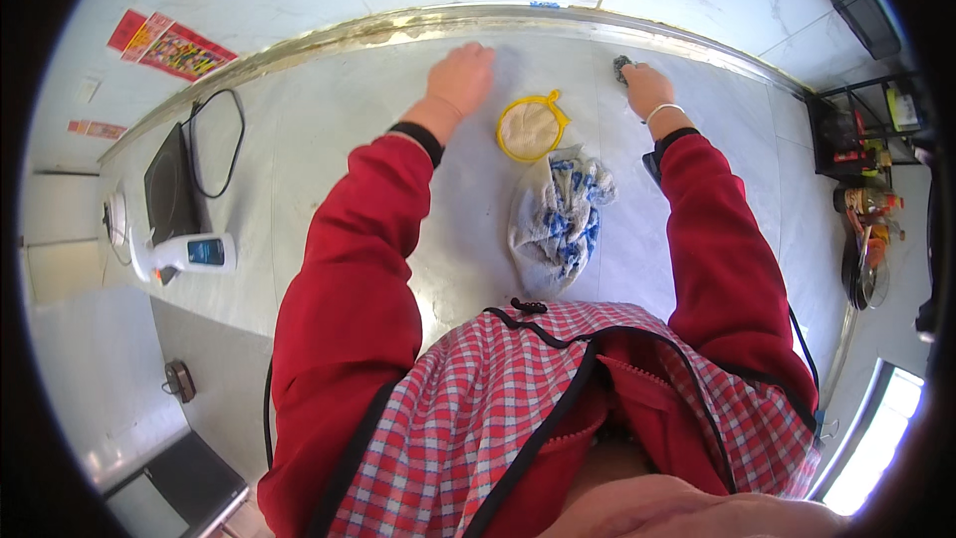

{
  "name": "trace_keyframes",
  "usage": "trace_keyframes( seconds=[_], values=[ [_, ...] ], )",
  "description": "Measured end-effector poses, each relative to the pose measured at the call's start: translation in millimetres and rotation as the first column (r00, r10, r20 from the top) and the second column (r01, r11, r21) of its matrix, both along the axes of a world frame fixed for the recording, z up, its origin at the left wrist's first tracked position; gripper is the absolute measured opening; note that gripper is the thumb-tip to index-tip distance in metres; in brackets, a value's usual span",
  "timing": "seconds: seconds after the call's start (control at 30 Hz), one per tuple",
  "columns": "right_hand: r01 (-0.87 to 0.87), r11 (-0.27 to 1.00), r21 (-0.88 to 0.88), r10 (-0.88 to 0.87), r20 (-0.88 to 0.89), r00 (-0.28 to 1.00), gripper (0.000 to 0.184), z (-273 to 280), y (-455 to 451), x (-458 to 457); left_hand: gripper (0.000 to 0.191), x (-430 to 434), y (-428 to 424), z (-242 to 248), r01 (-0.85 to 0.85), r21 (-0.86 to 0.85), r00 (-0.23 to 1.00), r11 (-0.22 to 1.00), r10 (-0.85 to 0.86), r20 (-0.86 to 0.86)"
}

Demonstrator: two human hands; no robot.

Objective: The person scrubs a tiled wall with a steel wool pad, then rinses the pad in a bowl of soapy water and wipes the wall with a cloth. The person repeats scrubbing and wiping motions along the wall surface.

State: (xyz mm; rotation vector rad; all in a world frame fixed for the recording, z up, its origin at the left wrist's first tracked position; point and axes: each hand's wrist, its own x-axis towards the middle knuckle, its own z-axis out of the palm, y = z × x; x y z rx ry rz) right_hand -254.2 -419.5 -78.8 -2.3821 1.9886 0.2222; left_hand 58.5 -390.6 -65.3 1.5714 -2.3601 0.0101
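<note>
My right hand grips a dark, crumpled scouring pad, likely steel wool, over the far part of a light grey countertop. To its left, my left hand is at the counter near the back edge. Its fingertips point away from me, so I cannot tell whether anything is under them. Between my forearms lies a round beige mesh pad with a yellow rim. Just nearer to me is a crumpled white and blue cloth, its top close to the yellow rim.
At the left, a white spray bottle lies beside a black induction cooktop with a looped black cord. A dark rack and several bottles stand far right. A worn strip runs along the wall.
</note>
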Motion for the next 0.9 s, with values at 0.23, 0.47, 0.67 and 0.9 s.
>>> trace_keyframes(
  seconds=[0.23, 0.47, 0.67, 0.9],
  values=[
    [-0.025, 0.998, -0.053, 0.029, 0.070, 0.997, 0.018, -8.5, -7.0, -2.8, 0.015, -6.9, -96.8, -17.7, -0.093, -0.171, 0.986, 0.981, 0.114, 0.123],
    [-0.063, 0.993, -0.096, 0.076, 0.131, 0.989, 0.017, -14.8, -8.5, -9.3, 0.017, -9.0, -124.3, -17.6, -0.118, -0.071, 0.961, 0.990, 0.132, 0.243],
    [-0.058, 0.994, -0.093, 0.071, 0.138, 0.988, 0.018, -16.3, -13.3, -9.5, 0.015, 0.2, -115.2, -13.9, -0.118, 0.032, 0.949, 0.993, 0.103, 0.298],
    [-0.049, 0.997, -0.062, 0.055, 0.092, 0.994, 0.020, -15.5, -18.0, -5.3, 0.019, 47.3, -63.6, -19.1, -0.119, 0.299, 0.958, 0.947, 0.030, 0.287]
  ],
)
